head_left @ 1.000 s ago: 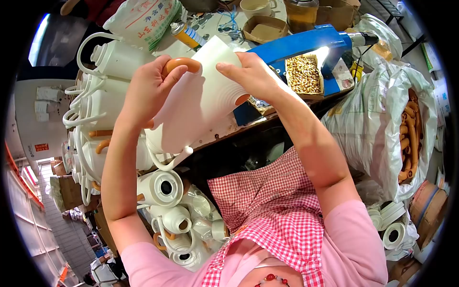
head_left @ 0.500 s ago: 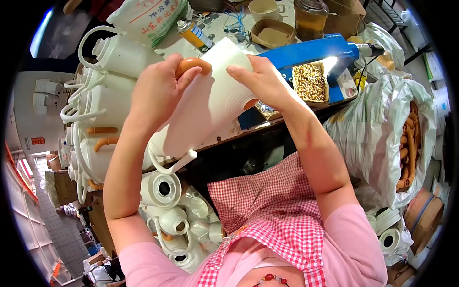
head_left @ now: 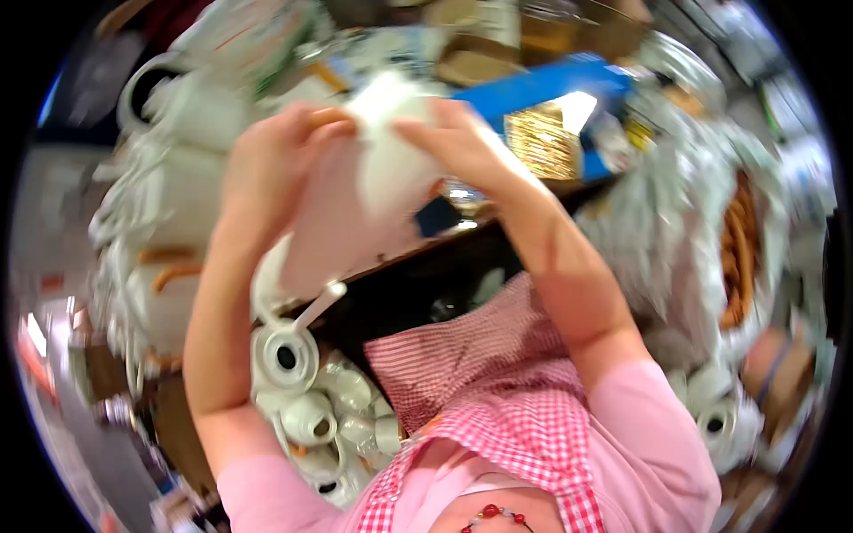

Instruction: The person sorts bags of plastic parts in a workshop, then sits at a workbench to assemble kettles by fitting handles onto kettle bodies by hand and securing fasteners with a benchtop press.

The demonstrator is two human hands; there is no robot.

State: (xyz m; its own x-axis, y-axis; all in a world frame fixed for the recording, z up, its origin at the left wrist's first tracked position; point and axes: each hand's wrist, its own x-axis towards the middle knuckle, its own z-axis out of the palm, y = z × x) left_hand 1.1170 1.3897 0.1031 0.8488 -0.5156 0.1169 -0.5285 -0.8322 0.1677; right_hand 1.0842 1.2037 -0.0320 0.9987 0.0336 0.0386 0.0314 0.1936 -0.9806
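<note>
The view is blurred by motion. A large white plastic vessel point(head_left: 338, 213) is held up in front of me, tilted, with a white spout point(head_left: 320, 305) at its lower end. My left hand point(head_left: 280, 155) is closed round an orange-brown curved handle point(head_left: 330, 115) at the vessel's upper left side. My right hand point(head_left: 458, 142) grips the vessel's upper right edge, thumb on the near face; its other fingers are hidden behind.
A blue machine arm point(head_left: 542, 84) stands behind a box of brass-coloured parts point(head_left: 544, 142). White vessels point(head_left: 187, 186) are stacked at left, more point(head_left: 284, 355) lie below. On the right is a sack point(head_left: 657, 222) of orange-brown handles point(head_left: 739, 249).
The whole view has shifted and blurred, so the scene sits further left and the vessel is smeared. Both hands keep their hold in about the same places.
</note>
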